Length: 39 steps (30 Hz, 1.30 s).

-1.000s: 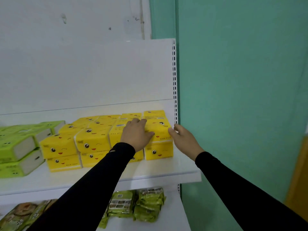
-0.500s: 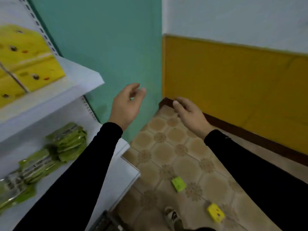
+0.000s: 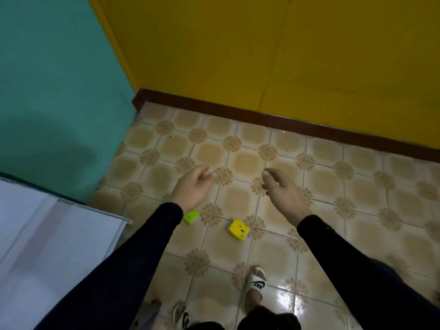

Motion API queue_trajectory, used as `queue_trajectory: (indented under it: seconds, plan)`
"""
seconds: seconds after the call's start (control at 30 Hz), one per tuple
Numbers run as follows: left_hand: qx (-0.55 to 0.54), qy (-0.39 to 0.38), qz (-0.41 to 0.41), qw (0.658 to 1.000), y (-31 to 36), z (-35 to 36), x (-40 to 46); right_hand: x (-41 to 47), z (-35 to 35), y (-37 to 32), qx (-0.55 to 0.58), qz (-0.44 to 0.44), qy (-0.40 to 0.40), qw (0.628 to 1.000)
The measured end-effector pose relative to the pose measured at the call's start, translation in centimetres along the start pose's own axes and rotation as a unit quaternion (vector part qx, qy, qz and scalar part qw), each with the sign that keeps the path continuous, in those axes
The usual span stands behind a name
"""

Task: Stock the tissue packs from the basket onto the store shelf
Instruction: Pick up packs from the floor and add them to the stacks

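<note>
Tissue packs lie loose on the tiled floor point(image 3: 333, 210): a yellow pack point(image 3: 238, 229) with a printed face, and a green pack point(image 3: 191, 216) to its left, partly hidden behind the left forearm. The two are near each other but apart. Both hands hang above the floor and hold nothing. The left hand point(image 3: 192, 188) has loosely curled fingers with thumb and fingertips close together; the right hand point(image 3: 283, 191) is likewise relaxed, fingers bent downward. The hands are apart, with bare tiles showing between them. Black sleeves cover both arms. At lower left the white shelf point(image 3: 47, 234) ends in a corner close to the left forearm; it is blurred, so its contents cannot be told. A white sandal point(image 3: 256, 283) stands below the yellow pack. The teal wall point(image 3: 59, 91) and yellow wall point(image 3: 262, 48) meet at the far corner.
</note>
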<state>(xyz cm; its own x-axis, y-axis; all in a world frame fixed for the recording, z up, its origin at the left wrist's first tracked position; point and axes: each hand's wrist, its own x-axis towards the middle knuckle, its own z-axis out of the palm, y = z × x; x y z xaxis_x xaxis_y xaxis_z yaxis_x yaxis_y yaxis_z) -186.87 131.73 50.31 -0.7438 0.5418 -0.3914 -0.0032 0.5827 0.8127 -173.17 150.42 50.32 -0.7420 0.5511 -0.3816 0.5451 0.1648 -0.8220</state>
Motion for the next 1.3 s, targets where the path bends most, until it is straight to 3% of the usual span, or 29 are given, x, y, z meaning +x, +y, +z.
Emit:
queue_trajectory:
  seconds: [0.13, 0.27, 0.6, 0.77, 0.9, 1.03, 1.17, 1.3]
  plan:
    - [0.029, -0.066, -0.066, 0.995, -2.9, 8.8, 5.2, 4.9, -2.1, 9.1, 0.032, 0.097, 0.011, 0.995]
    - [0.048, -0.111, -0.139, 0.983, -10.7, 16.2, 10.7, 8.8, 1.0, 20.5, 0.036, 0.179, -0.002, 0.983]
    - [0.089, -0.173, -0.229, 0.954, -42.4, 34.3, 28.5, 23.3, 20.9, 53.5, 0.053, 0.33, 0.029, 0.942]
    - [0.079, -0.192, -0.237, 0.949, -54.0, 42.0, 34.1, 28.1, 28.5, 64.5, 0.093, 0.363, 0.039, 0.926]
    - [0.027, -0.216, -0.259, 0.941, -56.8, 44.8, 35.5, 29.7, 30.3, 66.6, 0.103, 0.323, 0.037, 0.94]
    - [-0.029, -0.171, -0.241, 0.955, -54.6, 43.3, 34.8, 29.9, 29.1, 63.6, 0.093, 0.257, 0.056, 0.96]
    - [-0.031, -0.1, -0.16, 0.982, -47.8, 38.5, 32.8, 28.4, 26.1, 56.1, 0.049, 0.187, 0.085, 0.977]
    - [-0.066, -0.011, -0.082, 0.994, -37.2, 30.6, 30.1, 26.1, 21.2, 42.1, 0.014, 0.089, 0.118, 0.989]
